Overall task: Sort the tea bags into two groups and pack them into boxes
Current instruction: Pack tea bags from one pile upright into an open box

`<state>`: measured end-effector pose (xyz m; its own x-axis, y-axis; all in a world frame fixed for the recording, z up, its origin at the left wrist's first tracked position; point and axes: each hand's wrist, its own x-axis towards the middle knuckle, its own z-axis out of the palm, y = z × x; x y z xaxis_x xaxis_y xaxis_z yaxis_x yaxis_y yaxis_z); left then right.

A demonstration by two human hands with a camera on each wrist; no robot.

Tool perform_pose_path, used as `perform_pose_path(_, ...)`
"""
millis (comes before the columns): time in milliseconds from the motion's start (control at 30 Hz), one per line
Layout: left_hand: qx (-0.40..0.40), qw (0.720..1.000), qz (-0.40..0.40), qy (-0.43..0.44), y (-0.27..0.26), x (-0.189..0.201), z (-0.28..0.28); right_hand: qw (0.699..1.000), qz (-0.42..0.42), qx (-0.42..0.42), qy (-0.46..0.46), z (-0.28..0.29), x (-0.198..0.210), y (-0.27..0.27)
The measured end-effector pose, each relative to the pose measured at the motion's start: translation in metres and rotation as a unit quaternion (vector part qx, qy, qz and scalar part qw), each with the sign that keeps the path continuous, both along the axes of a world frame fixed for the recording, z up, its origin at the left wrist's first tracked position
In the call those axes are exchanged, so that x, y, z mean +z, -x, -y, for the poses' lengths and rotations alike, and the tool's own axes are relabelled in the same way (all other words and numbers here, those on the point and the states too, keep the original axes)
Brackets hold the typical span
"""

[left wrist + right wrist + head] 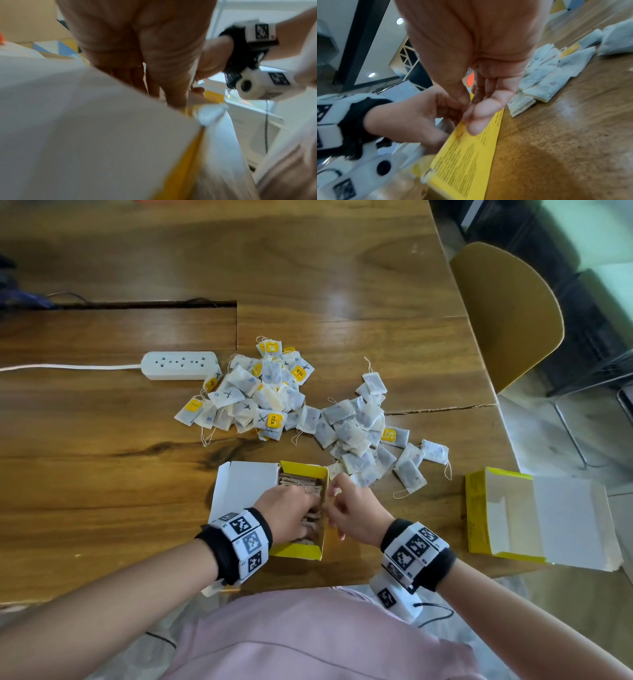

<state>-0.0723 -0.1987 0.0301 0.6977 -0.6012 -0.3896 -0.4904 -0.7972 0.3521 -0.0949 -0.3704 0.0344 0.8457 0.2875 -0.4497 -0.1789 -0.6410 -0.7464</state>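
An open yellow box (303,469) stands near the table's front edge, its white lid flap (245,484) folded out to the left. Brown-edged tea bags (301,483) stand packed inside. My left hand (310,508) reaches down into the box onto the packed bags, fingers extended and their tips hidden. My right hand (334,496) pinches the box's right wall (467,155), thumb inside and fingers (481,115) outside. Beyond the box lie two loose piles: bags with X marks and yellow tags (253,392), and plain numbered bags (363,433).
A second open yellow box (479,508), with nothing inside, lies at the right table edge. A white power strip (178,365) with its cord sits left of the piles. A yellow chair (507,309) stands off the table's right side. A cable slot (144,304) cuts the tabletop.
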Motion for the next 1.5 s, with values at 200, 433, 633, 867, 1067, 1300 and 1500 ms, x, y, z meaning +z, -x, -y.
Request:
perform_pose_path(200, 0.146, 0.963, 0.029, 0.224, -0.007, 0.009, -0.035, 0.980, 0.069, -0.174, 0.072, 0.045, -0.004, -0.022)
perform_pose_path(433, 0.307, 0.920, 0.080, 0.231, 0.002, -0.010, -0.052, 0.964, 0.162, -0.090, 0.189, 0.045, -0.014, -0.094)
perform_pose_path(633, 0.306, 0.922, 0.081, 0.225, 0.006, -0.010, -0.050, 0.930, 0.154, 0.046, 0.331, 0.023, -0.029, -0.105)
perform_pose_path(867, 0.308, 0.921, 0.074, 0.226, 0.005, -0.003, -0.047, 0.974, 0.064, -0.114, 0.184, 0.049, -0.008, -0.121)
perform_pose_path(1067, 0.328, 0.907, 0.079, 0.254, -0.002, 0.000, -0.046, 0.808, -0.210, -0.387, -0.391, 0.064, 0.021, -0.104)
perform_pose_path(1300, 0.277, 0.912, 0.104, 0.284, -0.025, 0.016, -0.027, 0.616, -0.380, -0.371, -0.582, 0.072, -0.002, -0.093)
perform_pose_path(1500, 0.209, 0.929, 0.116, 0.284, -0.048, 0.029, -0.004, 0.557, -0.428, -0.348, -0.620, 0.070, -0.008, -0.088)
